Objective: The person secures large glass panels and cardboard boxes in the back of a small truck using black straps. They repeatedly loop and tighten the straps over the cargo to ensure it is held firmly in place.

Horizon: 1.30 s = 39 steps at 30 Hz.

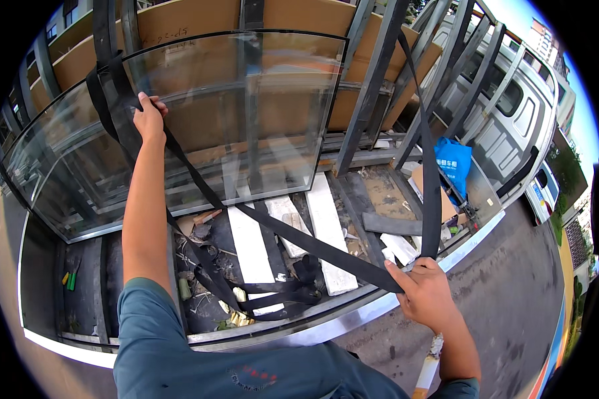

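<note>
The person's left hand (151,118) is raised in front of the glass pane (209,123), nearer the left end of the truck bed (373,310), with its fingers curled tight around the black strap (299,238). The right hand (427,290) is just outside the near edge of the bed, toward the right end, and grips the same strap at its bend, the index finger laid along it. Between the two hands the strap slants down across the lower part of the pane and over the bed; from the right hand another length rises to the upper part of the metal frame (373,86).

The pane leans upright against that frame, its bottom edge running from near the left end of the bed toward the middle. Brown boards (299,14) stand behind it. A slack heap of strap (306,267) lies on the bed by the middle of the near edge, next to a long white slab (333,239) and a second white slab (249,246). Near the left end lies a green-handled tool (72,279); near the right end is a blue bag (454,166). A cigarette (429,369) with a long ash shows in front of the right forearm
</note>
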### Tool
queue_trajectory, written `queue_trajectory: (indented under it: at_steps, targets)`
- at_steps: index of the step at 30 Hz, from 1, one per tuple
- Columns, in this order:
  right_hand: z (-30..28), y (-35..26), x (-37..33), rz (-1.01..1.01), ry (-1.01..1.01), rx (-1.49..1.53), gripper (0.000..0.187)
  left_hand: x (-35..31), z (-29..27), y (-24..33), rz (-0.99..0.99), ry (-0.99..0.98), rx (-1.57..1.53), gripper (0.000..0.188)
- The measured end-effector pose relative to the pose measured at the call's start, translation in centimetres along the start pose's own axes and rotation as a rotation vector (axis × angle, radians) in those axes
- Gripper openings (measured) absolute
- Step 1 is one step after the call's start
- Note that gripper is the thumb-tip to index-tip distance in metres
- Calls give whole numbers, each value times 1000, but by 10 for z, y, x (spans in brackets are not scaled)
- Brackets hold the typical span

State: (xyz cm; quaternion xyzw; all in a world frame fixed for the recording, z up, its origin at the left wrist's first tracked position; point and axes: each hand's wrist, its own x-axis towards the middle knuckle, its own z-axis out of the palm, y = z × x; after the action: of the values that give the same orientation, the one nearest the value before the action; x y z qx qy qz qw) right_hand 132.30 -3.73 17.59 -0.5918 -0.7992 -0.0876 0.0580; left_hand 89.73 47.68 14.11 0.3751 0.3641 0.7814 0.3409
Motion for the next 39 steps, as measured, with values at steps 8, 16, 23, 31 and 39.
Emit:
queue_trajectory:
  at_steps: [8,16,23,31,39]
  targets:
    - [15,59,41,-15,-1,-144,17,-125,-53,-116,-13,-179,390,54]
    - [159,33,115,-151,-281,-232,25,-250,-145,-227,-176,-595,1097,60]
    - [212,18,229,-35,-380,-289,15,-349,-145,-234,-206,-1374,1518,44]
    - [337,-2,239,-154,-304,-25,56,-437,-85,-204,126,-1831,1344,44]
    - [367,11,260,-128,-163,-89,80,-443,-142,-181,69,-1624,1101,42]
